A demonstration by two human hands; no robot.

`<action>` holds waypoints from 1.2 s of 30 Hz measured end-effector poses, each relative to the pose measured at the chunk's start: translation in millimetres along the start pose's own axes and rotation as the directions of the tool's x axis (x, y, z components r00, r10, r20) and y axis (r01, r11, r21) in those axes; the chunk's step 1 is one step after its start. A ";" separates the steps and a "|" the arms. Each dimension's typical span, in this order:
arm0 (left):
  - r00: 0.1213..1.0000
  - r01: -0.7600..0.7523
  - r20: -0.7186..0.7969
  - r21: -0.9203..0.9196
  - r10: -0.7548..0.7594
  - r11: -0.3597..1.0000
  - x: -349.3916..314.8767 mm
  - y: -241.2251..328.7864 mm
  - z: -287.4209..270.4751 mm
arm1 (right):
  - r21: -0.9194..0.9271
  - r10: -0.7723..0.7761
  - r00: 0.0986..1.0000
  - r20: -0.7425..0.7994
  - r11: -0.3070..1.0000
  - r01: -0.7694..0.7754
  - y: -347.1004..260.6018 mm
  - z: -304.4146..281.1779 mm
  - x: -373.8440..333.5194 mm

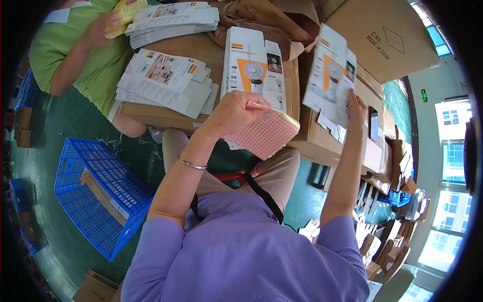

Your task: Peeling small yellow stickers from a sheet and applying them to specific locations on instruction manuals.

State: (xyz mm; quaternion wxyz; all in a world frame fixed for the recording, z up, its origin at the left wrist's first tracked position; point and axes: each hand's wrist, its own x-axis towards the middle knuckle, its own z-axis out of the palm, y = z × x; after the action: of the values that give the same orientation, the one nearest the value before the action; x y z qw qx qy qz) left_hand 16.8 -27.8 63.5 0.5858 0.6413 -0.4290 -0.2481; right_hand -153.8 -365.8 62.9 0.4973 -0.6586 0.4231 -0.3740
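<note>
Left fingers (265,116) grasp one pink pad (267,132), right fingers (358,106) one carton (326,68). Two piles (161,83) lie left of the central stack (246,43).

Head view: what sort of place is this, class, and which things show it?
Probably a packing workshop or small factory: stacks of flat printed cartons, a large cardboard box and a blue plastic crate on the floor suggest it.

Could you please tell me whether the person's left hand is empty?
No, the left hand grips a flat pink-patterned item by one edge.
</note>
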 end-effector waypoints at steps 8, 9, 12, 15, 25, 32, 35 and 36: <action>0.971 0.239 -0.046 0.188 -0.234 0.953 5.3 11.7 -1.0 | -0.117 -0.497 0.729 0.471 0.784 0.610 -51.2 61.1 -99.5; 0.971 0.241 -0.053 0.196 -0.235 0.951 5.4 12.8 -0.9 | -0.090 -0.475 0.662 0.579 0.770 0.631 -63.5 78.8 -122.4; 0.976 0.218 -0.051 0.194 -0.212 0.956 6.4 6.5 2.6 | -0.046 -0.430 0.610 0.665 0.792 0.609 -78.5 106.4 -151.5; 0.979 0.203 -0.065 0.261 -0.192 0.944 7.7 6.3 5.1 | -0.073 -0.442 0.594 0.672 0.759 0.647 -85.4 119.1 -157.4; 0.979 0.205 -0.074 0.315 -0.191 0.927 11.7 -7.5 7.4 | -0.012 -0.459 0.529 0.714 0.748 0.664 -80.5 133.8 -160.3; 0.984 0.176 -0.050 0.321 -0.169 0.931 13.5 -15.0 6.9 | 0.009 -0.578 0.497 0.647 0.658 0.753 -74.7 136.2 -162.8; 0.984 0.175 -0.045 0.338 -0.170 0.925 13.8 -15.2 7.3 | 0.004 -0.584 0.498 0.641 0.651 0.759 -71.7 137.0 -160.9; 0.985 0.174 -0.045 0.342 -0.169 0.924 13.7 -14.7 7.4 | 0.003 -0.583 0.499 0.641 0.652 0.758 -71.4 136.7 -161.2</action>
State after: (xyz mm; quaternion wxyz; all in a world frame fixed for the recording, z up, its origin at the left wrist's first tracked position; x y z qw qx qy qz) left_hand 21.5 -44.2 50.4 0.4438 0.7707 -0.4037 -0.2149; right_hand -74.1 -159.2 89.8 0.3165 -0.9149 0.0009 -0.2504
